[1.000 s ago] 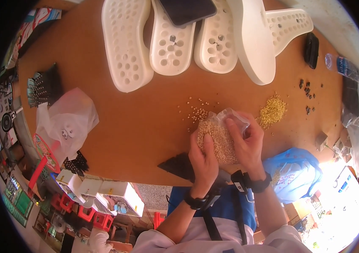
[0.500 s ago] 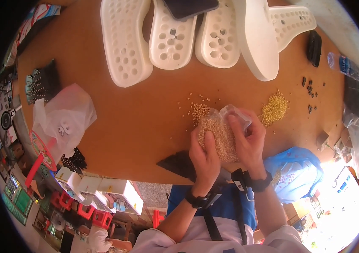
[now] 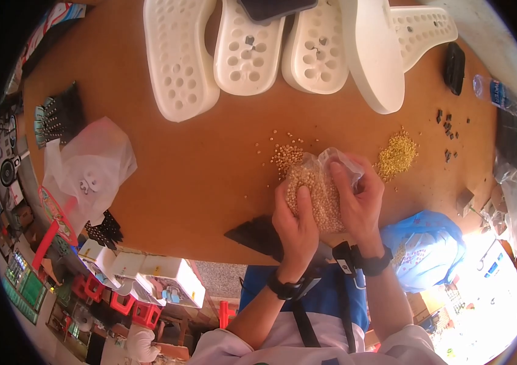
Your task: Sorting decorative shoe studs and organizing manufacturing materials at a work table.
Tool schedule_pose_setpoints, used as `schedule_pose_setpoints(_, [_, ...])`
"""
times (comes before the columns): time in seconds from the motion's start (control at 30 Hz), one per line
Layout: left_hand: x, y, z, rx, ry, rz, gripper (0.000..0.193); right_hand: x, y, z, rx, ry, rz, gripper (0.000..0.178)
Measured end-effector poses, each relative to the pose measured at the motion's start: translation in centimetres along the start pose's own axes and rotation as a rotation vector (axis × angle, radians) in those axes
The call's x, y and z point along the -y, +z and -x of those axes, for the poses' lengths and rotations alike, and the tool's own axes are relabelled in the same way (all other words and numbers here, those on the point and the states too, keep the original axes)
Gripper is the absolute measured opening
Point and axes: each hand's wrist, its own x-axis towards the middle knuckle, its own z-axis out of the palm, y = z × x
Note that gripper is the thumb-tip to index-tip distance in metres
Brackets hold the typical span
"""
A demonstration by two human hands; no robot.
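A clear plastic bag [image 3: 321, 201] full of small tan, bead-like pieces is held between my two hands above the brown table. My left hand [image 3: 295, 216] grips its left side, thumb pressed against the filled part. The bag's loose upper edge is pinched in my right hand [image 3: 360, 198]. Just beyond the bag lies a small heap of loose tan pieces [image 3: 286, 157], a few scattered around it. To the right of my right hand rests a pile of tiny gold-coloured pieces [image 3: 398, 154]. A black, flat item [image 3: 252, 234] lies beside my left wrist.
White sole-shaped trays with round hollows [image 3: 179, 73] line the far side, a dark flat device [image 3: 276, 7] on top. At right are small black pieces [image 3: 448, 126], a plastic bottle [image 3: 501, 97] and a blue bag [image 3: 425, 249]. A whitish plastic bag [image 3: 97, 164] sits at left.
The view has shifted very slightly. My hands keep the same hold on the bag, and nothing else has visibly moved.
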Motion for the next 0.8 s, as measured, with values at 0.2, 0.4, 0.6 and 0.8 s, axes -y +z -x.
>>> schedule_pose_setpoints(0.2, [0.0, 0.2, 0.1, -0.021, 0.002, -0.003, 0.029, -0.2, 0.1, 0.0, -0.011, -0.044, -0.008, 0.018])
schedule_pose_setpoints(0.4, [-0.2, 0.3, 0.0, -0.028, -0.007, -0.032, 0.029, -0.6, 0.2, 0.0, -0.011, -0.045, 0.015, 0.018])
schedule_pose_setpoints(0.6, [-1.1, 0.4, 0.0, -0.005, -0.071, -0.031, 0.028, -0.2, 0.2, 0.1, -0.023, -0.062, 0.038, 0.017])
schedule_pose_setpoints(0.8, [-0.3, 0.4, 0.0, -0.05, 0.031, -0.094, 0.029, -0.2, 0.2, 0.1, -0.018, -0.073, 0.183, 0.017])
